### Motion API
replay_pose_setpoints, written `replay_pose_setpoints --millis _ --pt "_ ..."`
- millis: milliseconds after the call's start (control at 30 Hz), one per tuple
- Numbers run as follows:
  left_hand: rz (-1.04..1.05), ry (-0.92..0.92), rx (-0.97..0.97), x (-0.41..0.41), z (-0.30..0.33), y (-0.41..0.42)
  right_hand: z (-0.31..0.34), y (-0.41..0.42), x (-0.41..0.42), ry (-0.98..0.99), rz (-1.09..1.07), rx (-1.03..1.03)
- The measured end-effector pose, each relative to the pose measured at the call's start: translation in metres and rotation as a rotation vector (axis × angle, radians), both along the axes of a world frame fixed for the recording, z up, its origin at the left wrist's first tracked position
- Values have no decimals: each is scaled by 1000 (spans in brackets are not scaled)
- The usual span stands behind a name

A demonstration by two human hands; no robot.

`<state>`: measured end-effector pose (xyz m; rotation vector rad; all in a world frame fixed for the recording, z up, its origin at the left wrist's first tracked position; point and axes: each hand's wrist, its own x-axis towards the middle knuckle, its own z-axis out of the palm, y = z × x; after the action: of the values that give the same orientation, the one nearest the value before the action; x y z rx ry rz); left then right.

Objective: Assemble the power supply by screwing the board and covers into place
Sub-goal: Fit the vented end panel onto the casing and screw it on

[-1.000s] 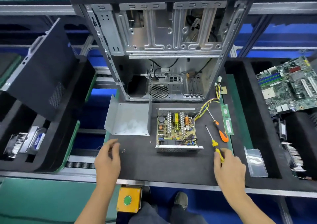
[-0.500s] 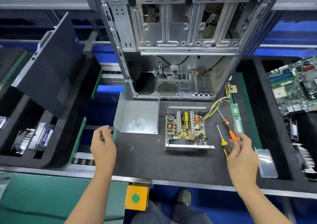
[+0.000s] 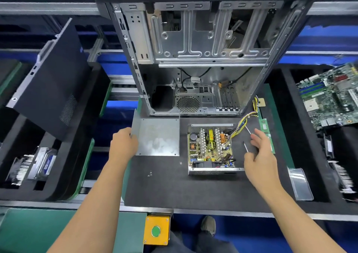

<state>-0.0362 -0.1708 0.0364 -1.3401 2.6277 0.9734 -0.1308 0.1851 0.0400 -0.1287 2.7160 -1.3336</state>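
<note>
On the black mat [image 3: 193,186], the left hand [image 3: 124,146] grips the metal cover [image 3: 158,138]; the right hand [image 3: 259,155] hovers spread over screwdrivers [image 3: 246,147].

Black foam mat [image 3: 193,190] on perhaps blue conveyor [image 3: 120,105].

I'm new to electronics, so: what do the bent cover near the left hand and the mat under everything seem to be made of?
The cover looks like thin sheet metal, unpainted and dull grey, with a folded edge, corner holes and cloudy glare. The mat looks like black foam or felt, matte and finely speckled with no shine; which of the two cannot be told.
</note>
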Motion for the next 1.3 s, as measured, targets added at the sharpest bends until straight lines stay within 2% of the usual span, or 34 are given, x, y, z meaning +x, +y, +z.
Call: replay_pose_setpoints --millis 100,300,367,433,533,633,867,967,1033,1100,1167,1233,1300 --pt "-6 51 -57 9 5 1 5 -4 -4 3 -21 -30" --pt "84 351 -90 43 22 15 31 -27 -6 -7 54 -157" --pt "68 461 -119 45 32 27 48 -42 -5 -114 95 -246" --pt "36 569 -120 42 42 46 65 -56 -7 -320 133 -353" --pt "11 692 -100 27 51 76 83 -64 -15 -669 211 -409" --pt "17 783 -94 12 54 103 91 -56 -24 -902 259 -507" --pt "-66 873 27 -10 65 142 101 -17 -43 -980 276 -650" --pt "-42 769 241 -22 66 142 99 -2 -42 -918 310 -767" --pt "-42 677 582 -25 72 144 93 4 -38 -854 385 -776" --pt "60 537 932 -26 72 154 90 6 -33 -809 428 -753" --pt "127 415 1091 -24 64 166 89 4 -30 -791 469 -741" --pt "111 409 1260 -25 55 172 92 2 -26 -735 525 -727" --pt "117 402 1390 -29 51 176 94 1 -25 -625 591 -622"
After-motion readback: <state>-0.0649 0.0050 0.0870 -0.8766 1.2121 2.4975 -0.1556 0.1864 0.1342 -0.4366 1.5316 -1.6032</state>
